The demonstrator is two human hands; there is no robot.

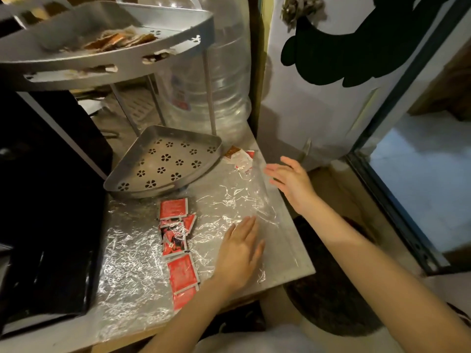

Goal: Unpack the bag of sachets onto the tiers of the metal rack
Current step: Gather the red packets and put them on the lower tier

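A clear plastic bag (237,197) lies flattened on the foil-covered counter. My left hand (240,247) rests flat on its near part, fingers spread, holding nothing. My right hand (290,178) hovers open above the bag's right edge. Several red sachets (178,240) lie in a row left of my left hand. A few more sachets (239,156) sit at the bag's far end. The metal rack's bottom tier (163,163), with flower-shaped holes, holds nothing. Its upper tier (107,50) carries brownish sachets.
A large clear water bottle (206,80) stands behind the rack. A black appliance (48,200) fills the left side. A white fridge door (331,85) rises on the right. The counter edge (298,240) runs close to my right forearm, with a dark round bin (331,284) below.
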